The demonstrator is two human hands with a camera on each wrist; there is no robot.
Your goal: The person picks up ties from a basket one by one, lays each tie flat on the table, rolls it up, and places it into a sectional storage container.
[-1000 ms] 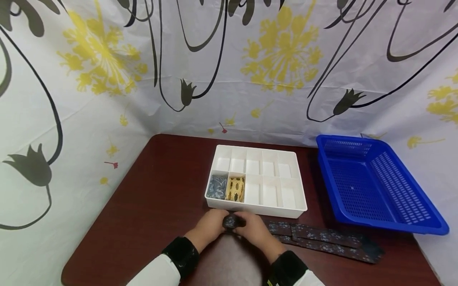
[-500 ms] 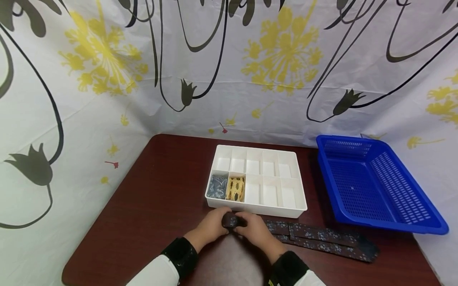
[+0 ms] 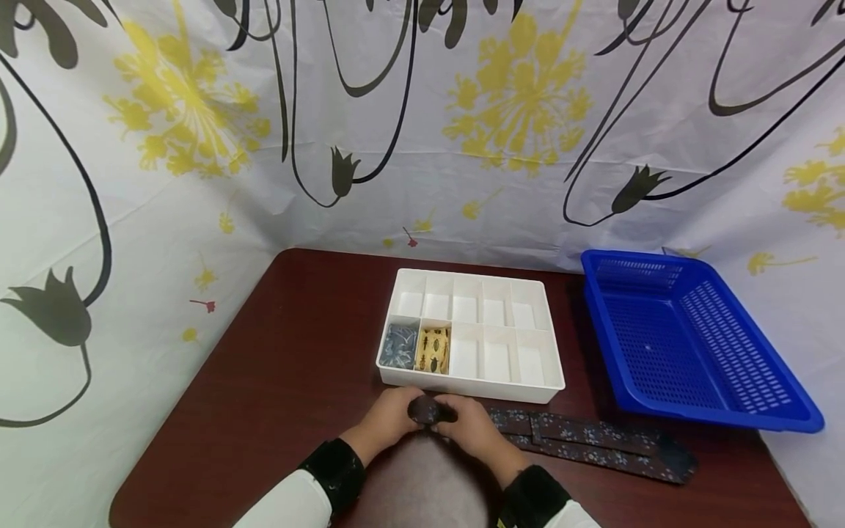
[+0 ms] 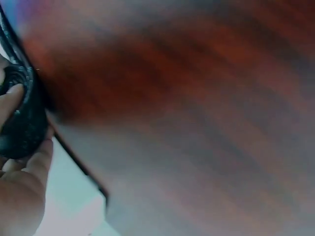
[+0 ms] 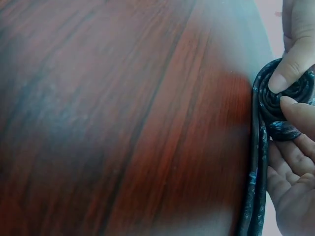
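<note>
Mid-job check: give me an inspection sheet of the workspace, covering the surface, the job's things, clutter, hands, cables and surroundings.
Surface: dark red-brown wooden table.
Job's things: dark floral tie, one end wound into a roll, the rest lying flat to the right along the table's near edge.
Clutter: white divider tray with a blue item and a yellow item in its two near-left compartments, the others bare; blue basket at the right.
Hands: left hand and right hand both grip the roll.
Cables: nothing seen.
Surroundings: white cloth backdrop with yellow flowers and black tulip lines.
</note>
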